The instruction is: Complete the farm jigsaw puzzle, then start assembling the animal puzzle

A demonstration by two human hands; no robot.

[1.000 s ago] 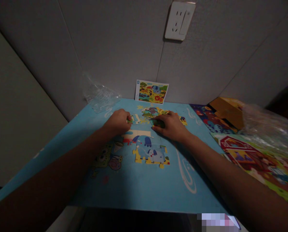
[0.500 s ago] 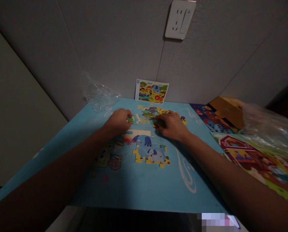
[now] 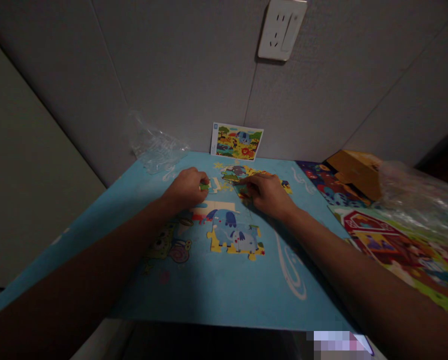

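Note:
My left hand [image 3: 188,188] is closed at the left of the loose pieces, its fingertips pinching a green-and-white puzzle piece [image 3: 204,187]. Across from it, my right hand [image 3: 268,194] reaches into a pile of puzzle pieces [image 3: 233,172], fingers bent together on a dark teal piece [image 3: 242,190] partly hidden beneath them. Nearer to me lies a joined puzzle section with two blue elephants [image 3: 233,235]. A pale strip of joined pieces [image 3: 221,205] sits just above it. Against the wall leans a small picture card [image 3: 238,142] with animals.
The light blue table [image 3: 208,295] has printed cartoon figures. Crumpled clear plastic [image 3: 158,150] rests at its back left corner. At right are an open brown box [image 3: 353,172], more clear plastic [image 3: 422,195] and a colourful picture board [image 3: 404,255]. A socket [image 3: 282,30] is on the wall.
My right index finger has stretched slightly left towards the pile's edge. My left hand has barely shifted, with the puzzle piece still in its fingers. The view has moved very slightly.

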